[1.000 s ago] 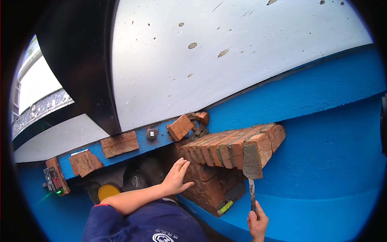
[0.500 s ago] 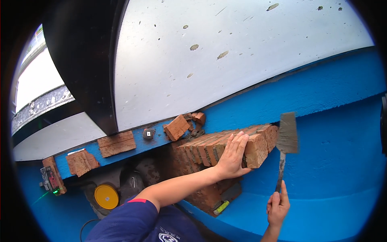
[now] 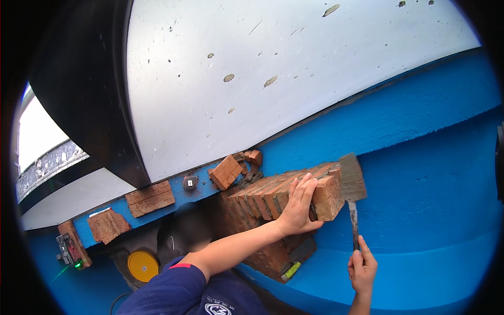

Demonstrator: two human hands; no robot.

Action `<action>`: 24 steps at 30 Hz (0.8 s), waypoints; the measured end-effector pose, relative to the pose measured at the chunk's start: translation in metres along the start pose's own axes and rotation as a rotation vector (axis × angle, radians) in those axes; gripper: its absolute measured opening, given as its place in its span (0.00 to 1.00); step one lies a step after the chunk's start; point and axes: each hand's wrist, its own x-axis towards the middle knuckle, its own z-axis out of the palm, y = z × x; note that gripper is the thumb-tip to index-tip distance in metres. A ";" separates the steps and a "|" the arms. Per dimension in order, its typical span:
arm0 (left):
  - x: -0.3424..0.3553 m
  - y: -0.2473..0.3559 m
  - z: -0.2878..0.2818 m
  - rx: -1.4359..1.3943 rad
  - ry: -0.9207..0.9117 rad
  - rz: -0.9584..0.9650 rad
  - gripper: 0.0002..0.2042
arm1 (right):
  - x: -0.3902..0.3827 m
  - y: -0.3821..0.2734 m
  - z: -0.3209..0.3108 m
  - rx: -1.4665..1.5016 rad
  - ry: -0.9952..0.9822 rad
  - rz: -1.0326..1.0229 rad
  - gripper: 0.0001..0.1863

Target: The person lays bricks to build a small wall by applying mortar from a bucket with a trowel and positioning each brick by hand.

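Observation:
A brick pier of red bricks with grey mortar joints stands in front of me. My left hand grips the brick at its right end, fingers laid along the side and thumb by the near edge. In my right hand is a trowel, held by its handle with the blade upward. The mortar-smeared blade lies against the outer face of that end brick, or just beside it; the exact contact cannot be told.
On the blue ledge sit a tilted brick, a tape measure, loose bricks and a green-beamed laser level. A yellow round lid lies lower left. Below the pier is a yellow-green tool. White panel rises behind.
The trowel blade has moved left, from beside the end brick to its outer face. My left hand stays on the brick. The whole view has shifted slightly.

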 end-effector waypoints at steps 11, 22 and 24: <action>-0.001 0.001 -0.002 0.036 -0.019 0.027 0.52 | -0.011 0.006 0.007 -0.022 0.109 -0.024 0.21; 0.004 0.007 -0.003 0.038 -0.042 -0.025 0.50 | -0.002 0.018 0.015 0.059 0.062 0.069 0.22; 0.003 0.005 -0.004 0.051 -0.053 -0.015 0.50 | -0.006 0.009 0.018 0.101 0.082 0.082 0.21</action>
